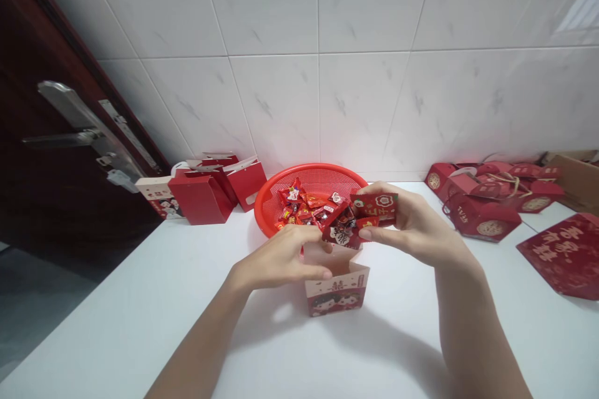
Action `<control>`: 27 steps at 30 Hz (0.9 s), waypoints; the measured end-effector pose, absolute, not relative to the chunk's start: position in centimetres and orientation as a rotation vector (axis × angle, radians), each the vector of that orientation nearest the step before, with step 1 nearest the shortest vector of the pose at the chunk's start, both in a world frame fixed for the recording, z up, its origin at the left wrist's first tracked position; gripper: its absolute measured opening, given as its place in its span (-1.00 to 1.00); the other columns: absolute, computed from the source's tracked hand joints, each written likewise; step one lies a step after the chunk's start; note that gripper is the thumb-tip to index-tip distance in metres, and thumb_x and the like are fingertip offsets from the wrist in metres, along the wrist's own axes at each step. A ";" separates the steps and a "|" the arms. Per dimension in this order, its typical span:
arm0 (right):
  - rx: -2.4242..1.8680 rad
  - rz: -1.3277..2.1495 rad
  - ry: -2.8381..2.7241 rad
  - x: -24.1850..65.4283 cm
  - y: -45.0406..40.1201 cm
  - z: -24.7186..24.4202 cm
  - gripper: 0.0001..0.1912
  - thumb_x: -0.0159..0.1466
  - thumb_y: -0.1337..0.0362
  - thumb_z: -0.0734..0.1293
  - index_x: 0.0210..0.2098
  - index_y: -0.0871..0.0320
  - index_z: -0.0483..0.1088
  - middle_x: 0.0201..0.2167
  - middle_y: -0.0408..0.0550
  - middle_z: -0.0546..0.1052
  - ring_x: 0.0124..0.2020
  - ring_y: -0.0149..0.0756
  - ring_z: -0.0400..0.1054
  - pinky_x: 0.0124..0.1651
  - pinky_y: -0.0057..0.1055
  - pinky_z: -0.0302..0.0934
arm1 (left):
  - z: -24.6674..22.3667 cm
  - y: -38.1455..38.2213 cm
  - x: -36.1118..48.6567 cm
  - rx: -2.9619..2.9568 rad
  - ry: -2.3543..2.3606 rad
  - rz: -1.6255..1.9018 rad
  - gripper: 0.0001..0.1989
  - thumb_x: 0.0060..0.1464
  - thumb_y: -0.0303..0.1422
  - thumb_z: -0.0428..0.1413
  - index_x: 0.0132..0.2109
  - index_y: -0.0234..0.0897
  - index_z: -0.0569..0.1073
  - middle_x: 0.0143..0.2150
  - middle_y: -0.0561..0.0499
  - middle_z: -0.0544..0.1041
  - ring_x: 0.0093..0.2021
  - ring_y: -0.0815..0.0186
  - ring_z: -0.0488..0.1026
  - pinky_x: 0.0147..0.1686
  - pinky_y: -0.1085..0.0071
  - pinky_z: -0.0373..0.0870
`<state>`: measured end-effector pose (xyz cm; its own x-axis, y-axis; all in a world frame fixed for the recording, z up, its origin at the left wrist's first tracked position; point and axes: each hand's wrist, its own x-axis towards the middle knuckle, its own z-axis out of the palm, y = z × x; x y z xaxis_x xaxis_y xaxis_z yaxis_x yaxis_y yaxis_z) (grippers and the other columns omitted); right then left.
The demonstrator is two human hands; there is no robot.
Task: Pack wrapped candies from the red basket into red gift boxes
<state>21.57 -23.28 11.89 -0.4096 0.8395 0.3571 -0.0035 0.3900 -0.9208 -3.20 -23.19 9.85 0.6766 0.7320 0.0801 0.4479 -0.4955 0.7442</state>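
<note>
A small paper gift box point(336, 293), cream above and red below with cartoon figures, stands upright with its top open. My left hand point(285, 255) is closed on the box's left side, thumb at the front rim. Above the opening, my right hand point(407, 224) grips several wrapped candies point(344, 227) in red and dark wrappers; one bears white lettering. Just behind both hands sits a red plastic basket point(309, 169) with many loose wrapped candies point(304, 206) in it. The inside bottom of the box is hidden.
Red and cream paper gift bags point(201, 196) stand at the back left. Red hexagonal boxes point(486, 212) with cords sit at the back right, beside a flat red box point(564, 255) and brown cardboard point(578, 181). A tiled wall point(281, 106) backs the white table point(154, 318); a dark door point(56, 187) is left.
</note>
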 end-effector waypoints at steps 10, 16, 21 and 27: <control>-0.698 0.918 -2.247 20.9 -23.8 12.0 -0.65 0.24 0.49 0.36 -0.01 0.09 0.42 -0.08 -0.05 0.58 -0.07 -0.26 0.50 -0.03 -0.34 0.43 | 10.0 -23.0 -3.6 2.179 0.920 0.403 -0.48 -0.10 -0.07 0.37 -0.02 -0.20 0.51 -0.11 -0.02 0.54 -0.09 0.10 0.46 -0.15 0.28 0.40; -0.832 0.746 -2.422 19.6 -24.1 11.5 -0.67 0.28 0.50 0.29 -0.02 0.05 0.40 -0.11 -0.07 0.59 -0.15 -0.25 0.50 -0.13 -0.34 0.40 | 10.2 -23.2 -3.5 2.132 0.935 0.376 -0.53 -0.06 -0.10 0.36 -0.05 -0.20 0.49 -0.12 -0.01 0.53 -0.14 0.15 0.45 -0.22 0.32 0.39; -0.873 0.718 -2.446 19.3 -24.2 11.5 -0.77 0.33 0.45 0.26 -0.07 0.07 0.40 -0.19 -0.07 0.59 -0.24 -0.28 0.48 -0.22 -0.38 0.35 | 10.1 -23.3 -3.6 2.119 0.963 0.384 -0.49 -0.07 -0.10 0.36 0.00 -0.17 0.49 -0.06 -0.01 0.54 -0.09 0.12 0.47 -0.16 0.28 0.41; -0.836 0.792 -2.419 19.7 -24.2 11.8 -0.77 0.30 0.42 0.31 -0.06 0.09 0.39 -0.16 -0.07 0.59 -0.23 -0.29 0.47 -0.21 -0.40 0.33 | 10.0 -23.3 -3.7 2.077 0.939 0.381 -0.46 -0.06 -0.10 0.36 0.05 -0.14 0.48 -0.02 -0.03 0.53 -0.10 0.12 0.49 -0.20 0.31 0.42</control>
